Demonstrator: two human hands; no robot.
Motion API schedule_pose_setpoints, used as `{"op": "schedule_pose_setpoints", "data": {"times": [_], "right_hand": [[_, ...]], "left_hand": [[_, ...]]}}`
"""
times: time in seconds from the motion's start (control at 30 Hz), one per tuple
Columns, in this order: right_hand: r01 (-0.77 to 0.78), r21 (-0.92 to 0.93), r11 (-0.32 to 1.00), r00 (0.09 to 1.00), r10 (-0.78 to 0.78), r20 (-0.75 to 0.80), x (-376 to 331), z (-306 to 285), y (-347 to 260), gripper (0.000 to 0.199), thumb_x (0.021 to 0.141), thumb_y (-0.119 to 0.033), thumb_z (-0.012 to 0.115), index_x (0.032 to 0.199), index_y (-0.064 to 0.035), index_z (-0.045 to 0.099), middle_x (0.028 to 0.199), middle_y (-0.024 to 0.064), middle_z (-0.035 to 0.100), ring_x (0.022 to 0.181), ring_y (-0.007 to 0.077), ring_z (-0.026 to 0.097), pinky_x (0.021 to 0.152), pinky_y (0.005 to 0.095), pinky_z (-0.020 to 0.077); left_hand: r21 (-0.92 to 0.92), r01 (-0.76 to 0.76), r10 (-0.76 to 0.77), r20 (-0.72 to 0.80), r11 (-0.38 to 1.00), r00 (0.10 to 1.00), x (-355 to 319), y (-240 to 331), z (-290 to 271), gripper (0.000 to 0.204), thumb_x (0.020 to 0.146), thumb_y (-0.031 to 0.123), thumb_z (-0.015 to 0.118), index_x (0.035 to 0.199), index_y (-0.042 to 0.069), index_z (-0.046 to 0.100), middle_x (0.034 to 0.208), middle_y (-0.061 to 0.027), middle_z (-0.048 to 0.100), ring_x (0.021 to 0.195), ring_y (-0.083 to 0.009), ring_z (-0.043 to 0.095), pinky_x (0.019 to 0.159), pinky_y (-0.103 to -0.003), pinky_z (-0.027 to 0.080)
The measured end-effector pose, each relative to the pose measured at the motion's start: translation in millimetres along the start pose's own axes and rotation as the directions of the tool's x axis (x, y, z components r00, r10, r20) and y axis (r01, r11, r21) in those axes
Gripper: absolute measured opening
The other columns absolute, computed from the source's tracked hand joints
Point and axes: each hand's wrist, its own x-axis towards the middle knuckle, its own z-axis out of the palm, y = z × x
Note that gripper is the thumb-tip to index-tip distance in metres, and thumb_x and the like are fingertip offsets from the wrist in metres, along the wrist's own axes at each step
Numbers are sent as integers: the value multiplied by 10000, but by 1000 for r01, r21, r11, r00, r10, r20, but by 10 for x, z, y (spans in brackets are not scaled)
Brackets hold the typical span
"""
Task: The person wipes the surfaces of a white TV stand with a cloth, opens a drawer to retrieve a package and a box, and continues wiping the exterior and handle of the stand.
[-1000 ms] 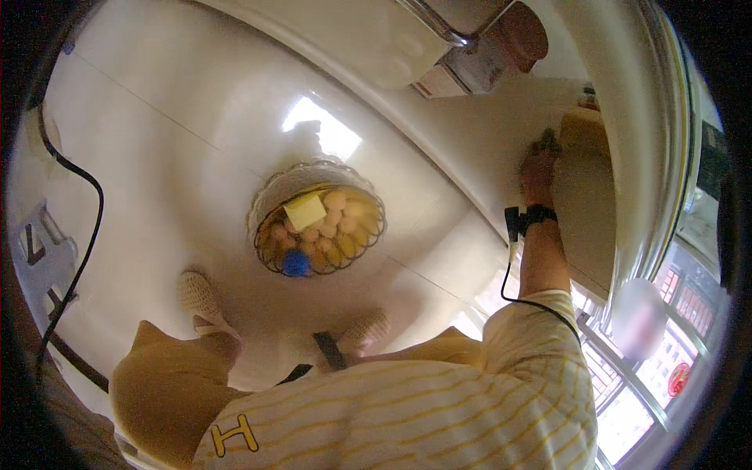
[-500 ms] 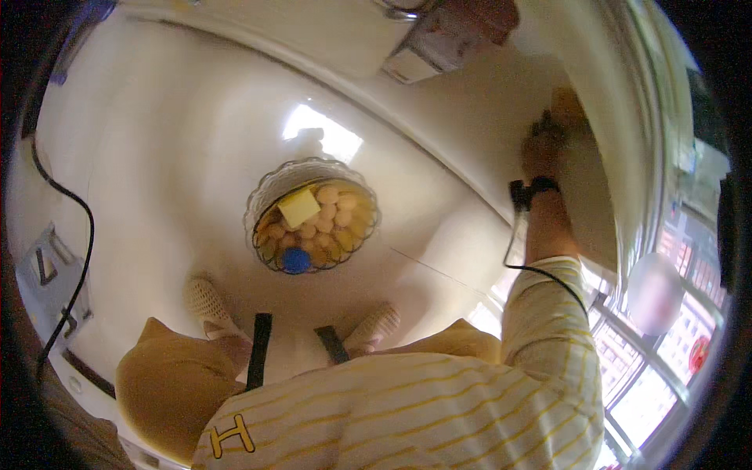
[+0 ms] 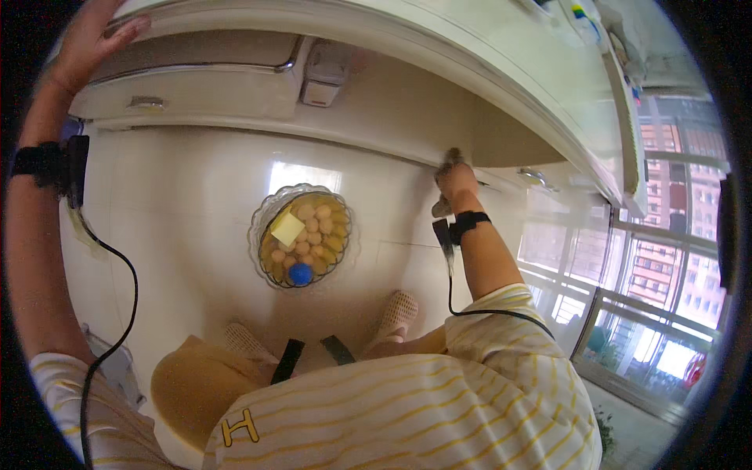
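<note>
High at the far left, my left hand (image 3: 98, 43) rests against the edge of a white counter (image 3: 392, 35), fingers spread and holding nothing. My right hand (image 3: 457, 182) is at the low cabinet base, right of centre. Its fingers are closed around a crumpled grey-brown cloth (image 3: 442, 207), which sticks out above and below the hand. A clear bowl with a scalloped rim (image 3: 261, 215) stands on the floor before my feet. In it are several round, egg-like tan things (image 3: 313, 225), a pale yellow block (image 3: 287, 229) and a blue ball (image 3: 300, 273).
Under the counter is a white drawer front with a metal handle (image 3: 146, 102). A small grey-white box (image 3: 323, 82) sits in the recess. Another handle (image 3: 536, 178) is on the right. Cables run from both wrist straps. Windows (image 3: 674, 227) lie at the right.
My left hand has come into view onto the counter edge. My right hand has moved left and down, out of the dim recess. The view has shifted; the bowl appears lower.
</note>
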Motion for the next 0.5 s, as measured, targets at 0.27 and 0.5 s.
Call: {"op": "schedule_pose_setpoints", "data": {"times": [0.27,0.5], "right_hand": [[766,-54,640,624,-762,-172,-239,-183,-400,411,828,-61,530,1235,-109,555,1283,152,543,1165,348,492,944,435,438],[471,-132,872,880,-475,1,64,117,567,496,776,16,531,1249,-131,552,1273,128,550,1132,360,501,990,419,409]], "left_hand": [[11,204,-204,118,979,972,-91,-149,171,731,836,496,565,1451,167,347,1508,-62,319,1392,-268,282,1155,-398,198],[273,61,-89,92,960,992,-39,-107,29,733,769,435,559,1418,137,392,1463,-108,385,1352,-305,350,1126,-412,266]]}}
